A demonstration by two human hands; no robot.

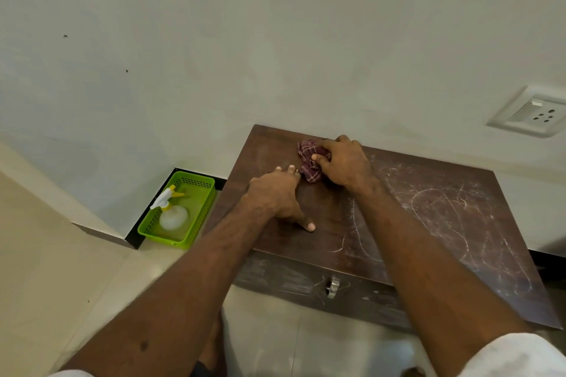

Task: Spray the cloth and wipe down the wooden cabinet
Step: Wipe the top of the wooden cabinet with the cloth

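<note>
A single wide-angle camera rides on my head, facing forward and steeply down. It looks from close above onto the scratched dark-brown wooden cabinet top, whose far edge meets the plain pale wall.

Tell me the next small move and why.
Probably drag the maroon cloth, gripped in the right hand, rightward along the wooden cabinet top: whitish smears cover that side, while the left hand braces flat.
</note>
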